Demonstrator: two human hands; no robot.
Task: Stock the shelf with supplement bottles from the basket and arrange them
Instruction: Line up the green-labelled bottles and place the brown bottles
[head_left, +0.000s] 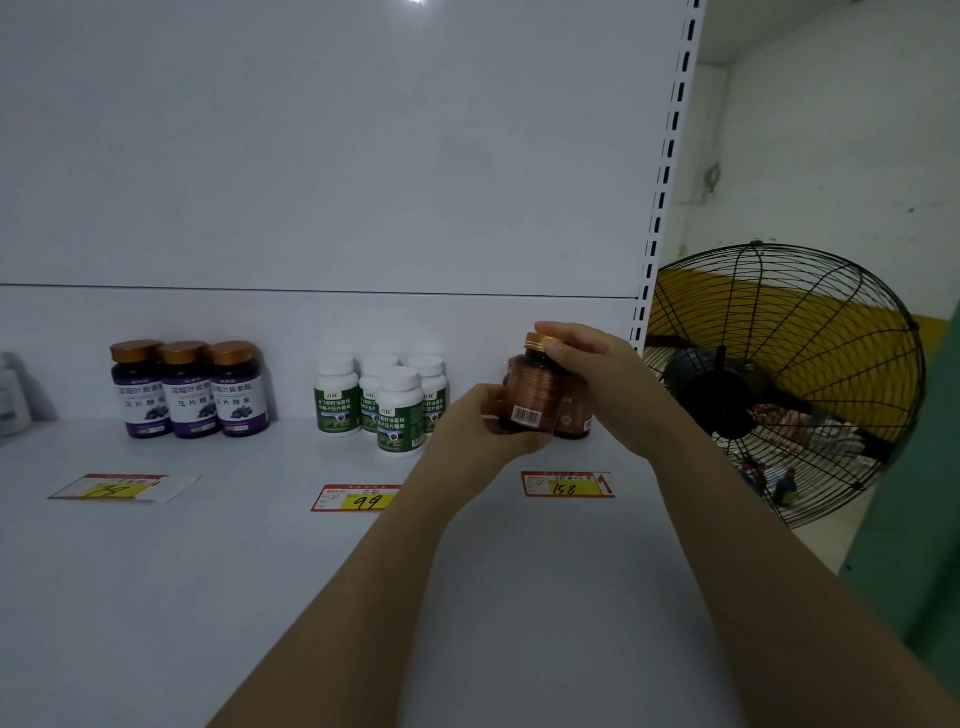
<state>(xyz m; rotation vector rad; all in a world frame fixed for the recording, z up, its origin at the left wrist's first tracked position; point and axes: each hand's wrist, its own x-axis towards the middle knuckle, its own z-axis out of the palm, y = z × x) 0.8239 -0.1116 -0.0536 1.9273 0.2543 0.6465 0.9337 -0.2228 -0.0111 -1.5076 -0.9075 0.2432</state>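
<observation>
Plainly the work centres on the amber supplement bottle (527, 395), held at the right end of the shelf (260, 571), beyond the price tag marked 158 (566, 484). The left hand (480, 428) wraps its fingers round the lower body, barcode facing near. The right hand (587, 364) curls over the gold cap from above. Whether the base touches the shelf or hangs just over it, I cannot tell. A second amber bottle (576, 415) stands just behind it to the right, partly hidden.

It looks like a small, rigid jar, light enough for one hand. I cannot say whether it is plastic or glass, so it wants setting down, not dropping. The glossy label may be slippery. The body seems the safer hold, since the cap could turn.

Along the shelf from the left, three purple-labelled bottles (189, 389) with gold caps stand in a touching row, far back by the back panel (311, 156). Next come four white bottles with green labels (382, 400), three abreast and one in front. A tag (111, 487) lies nearer than the purple group, and one marked 99 (358, 498) nearer than the white group. The white shelf looks smooth and flat, so bottles should slide easily on it. A slotted upright (670, 156) closes the right end. Beyond it a black-caged fan (789, 384) with yellow blades stands before a pale wall (831, 130). No basket is in view.
</observation>
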